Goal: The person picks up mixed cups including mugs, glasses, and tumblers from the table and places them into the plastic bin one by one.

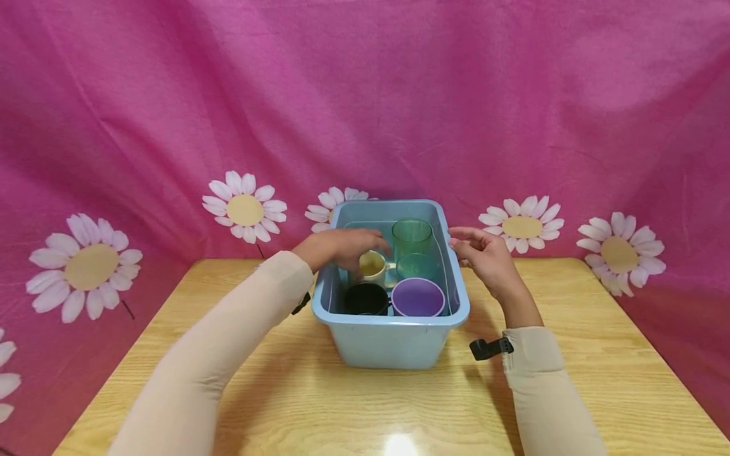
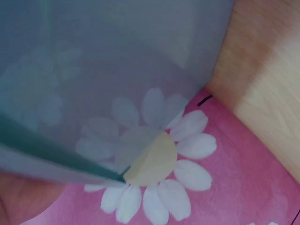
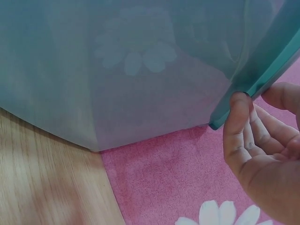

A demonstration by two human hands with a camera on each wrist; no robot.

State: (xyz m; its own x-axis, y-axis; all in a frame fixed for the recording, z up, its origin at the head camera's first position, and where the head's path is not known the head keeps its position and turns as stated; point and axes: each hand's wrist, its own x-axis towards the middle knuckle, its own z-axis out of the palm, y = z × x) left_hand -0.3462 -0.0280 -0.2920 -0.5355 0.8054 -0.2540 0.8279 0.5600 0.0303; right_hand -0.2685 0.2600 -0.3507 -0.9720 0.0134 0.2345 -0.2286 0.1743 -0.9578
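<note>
A blue plastic tub point(image 1: 393, 345) stands on the table, holding several cups. My left hand point(image 1: 350, 247) reaches over its left rim, fingers and thumb curled about a small cream mug point(image 1: 373, 277); the hand hides part of the mug. My right hand point(image 1: 485, 256) pinches the tub's right rim between thumb and fingers, as the rim point(image 3: 269, 75) in the right wrist view shows. In the tub's near end sit a black mug point(image 1: 365, 301) and a purple cup point(image 1: 418, 299). Behind the purple cup are a teal see-through cup point(image 1: 419, 269) and a taller green glass point(image 1: 412, 233).
The wooden table point(image 1: 274, 405) extends in front of the tub and to both sides. A pink cloth point(image 1: 399, 95) with white daisies hangs close behind the tub. Only the tub's outer wall point(image 2: 117, 47) and a bit of the hand show in the left wrist view.
</note>
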